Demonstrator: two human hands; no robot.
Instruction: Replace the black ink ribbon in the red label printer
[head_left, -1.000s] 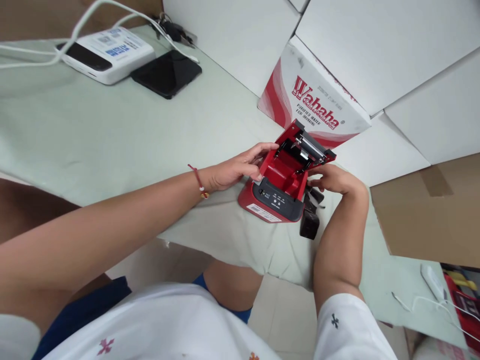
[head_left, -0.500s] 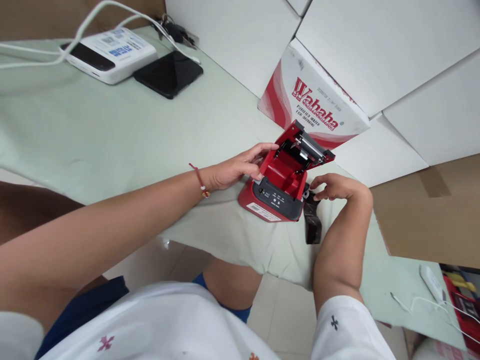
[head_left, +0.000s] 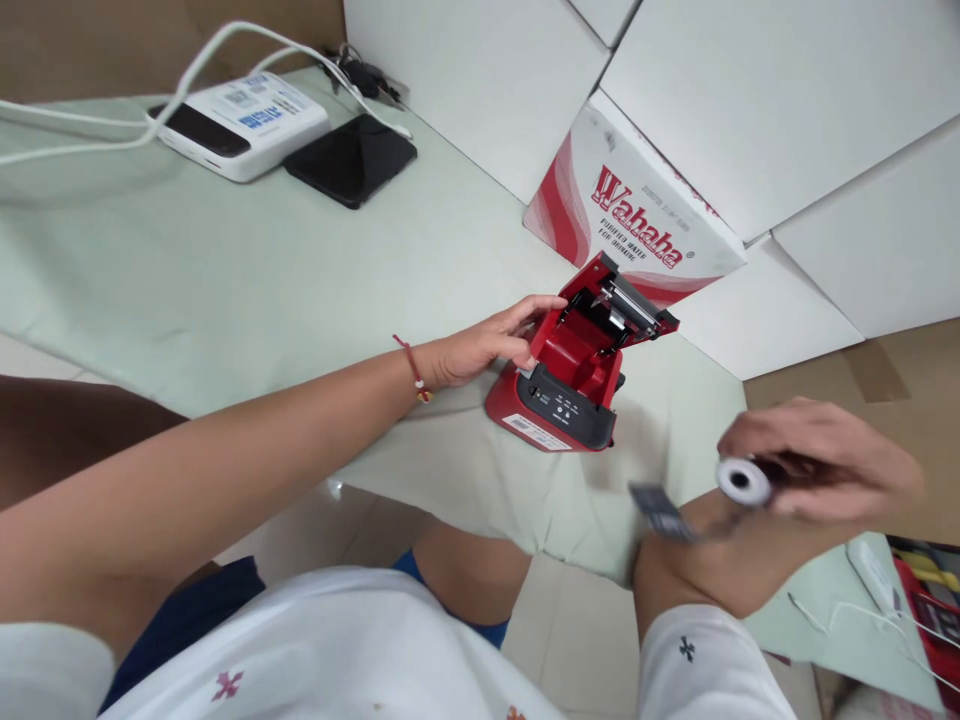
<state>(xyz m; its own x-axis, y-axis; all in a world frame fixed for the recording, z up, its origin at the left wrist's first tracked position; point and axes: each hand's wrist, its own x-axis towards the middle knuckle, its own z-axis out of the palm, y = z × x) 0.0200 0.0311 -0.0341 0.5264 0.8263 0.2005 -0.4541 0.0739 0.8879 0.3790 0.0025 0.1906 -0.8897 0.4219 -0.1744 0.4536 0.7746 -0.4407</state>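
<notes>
Right hand (head_left: 825,465) closed round a small roll (head_left: 742,464), white end face with dark hole toward camera; hand blurred, exact finger contact can't be told. Dark strip (head_left: 661,510), blurred, hangs out on the roll's left side, over the right forearm as seen from above. Roll is off the worktop, in the air near its right end, well apart from the printer. Left hand (head_left: 495,345) holds the red printer (head_left: 517,405) by its left side, thumb at the front cover's corner, fingers spread along the side toward the hinge; grip fairly narrow. Printer sits on the cloth-covered worktop (head_left: 225,270), mid-length, nearer the near edge. Its lid (head_left: 630,305) stands up and open, red bay (head_left: 581,350) exposed; dark front panel (head_left: 570,400), white label (head_left: 536,432) below. Red bracelet (head_left: 414,370) on left wrist. Behind printer, at far edge: Wahaha carton (head_left: 637,210), set against white boxes (head_left: 465,80). Far left corner: white device (head_left: 274,110) with black panel, black phone (head_left: 352,160) touching or just beside it, keys (head_left: 364,75) behind, white cable (head_left: 202,55) looping over. Right end: brown cardboard (head_left: 900,360), white adapter (head_left: 870,572) with thin wire (head_left: 840,608) near the near right corner.
</notes>
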